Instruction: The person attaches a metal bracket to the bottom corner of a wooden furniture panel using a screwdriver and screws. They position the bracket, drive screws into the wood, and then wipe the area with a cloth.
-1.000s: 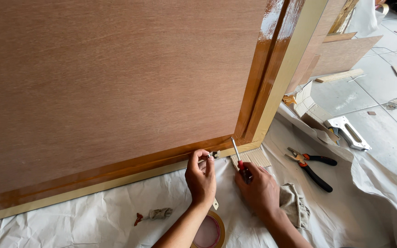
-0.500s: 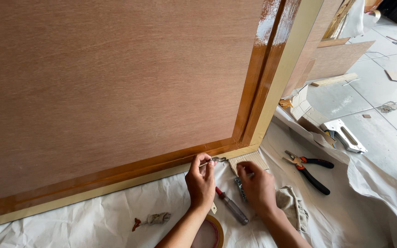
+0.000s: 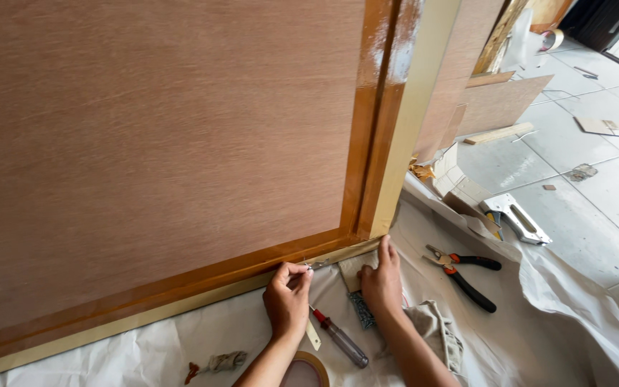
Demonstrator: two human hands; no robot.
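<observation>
- 2 hands work at the door panel's (image 3: 166,143) bottom corner on the white sheet (image 3: 109,351).
- Left hand (image 3: 287,304) pinches a small metal piece (image 3: 317,265) against the taped edge.
- Right hand (image 3: 381,283) lies flat, open, pressing a tape scrap (image 3: 352,269).
- Screwdriver (image 3: 339,337) lies between the wrists; pliers (image 3: 463,276) lie right.
- Judged step: trimming masking tape; next calls for steady peeling.

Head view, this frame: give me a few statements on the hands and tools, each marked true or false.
1. The left hand pinches a small metal piece at the panel's lower edge. True.
2. The right hand grips the screwdriver. False: the screwdriver lies loose on the white sheet between the hands.
3. The pliers lie right of the right hand. True.
4. The tape roll hangs on the wooden panel. False: it lies on the sheet by the left forearm.
</observation>
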